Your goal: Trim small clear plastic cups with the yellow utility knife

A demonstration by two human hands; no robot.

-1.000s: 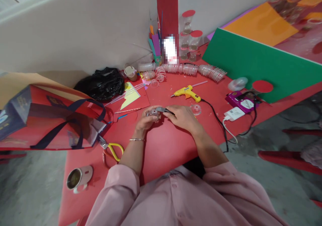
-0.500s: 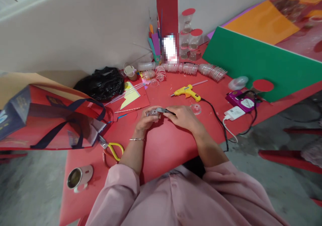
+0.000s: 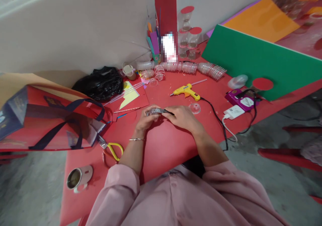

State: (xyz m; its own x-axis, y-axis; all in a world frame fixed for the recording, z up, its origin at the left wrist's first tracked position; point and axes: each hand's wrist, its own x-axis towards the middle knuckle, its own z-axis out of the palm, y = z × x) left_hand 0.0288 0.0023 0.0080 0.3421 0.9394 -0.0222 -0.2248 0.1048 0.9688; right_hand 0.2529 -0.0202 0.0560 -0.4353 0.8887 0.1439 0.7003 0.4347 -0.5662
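Note:
My left hand (image 3: 146, 119) is closed round a small clear plastic piece (image 3: 152, 111) near the middle of the red table (image 3: 168, 145). My right hand (image 3: 181, 117) grips a dark-handled tool (image 3: 162, 110) with a grey metal end, which reaches the plastic piece; its exact kind is too small to tell. Beyond my hands lies a yellow glue gun (image 3: 186, 91). A clear round plastic lid (image 3: 194, 108) rests just past my right hand.
Scissors (image 3: 112, 151) and a mug (image 3: 79, 178) are at the left, near a red bag (image 3: 60, 118). Stacked clear cups (image 3: 211, 70) line the back. A green board (image 3: 261, 61) and a purple power strip (image 3: 241, 100) stand at the right, with cords.
The metal end of the tool has tilted slightly and sits lower against the plastic piece. Both hands remain almost in place, and the view has shifted a little.

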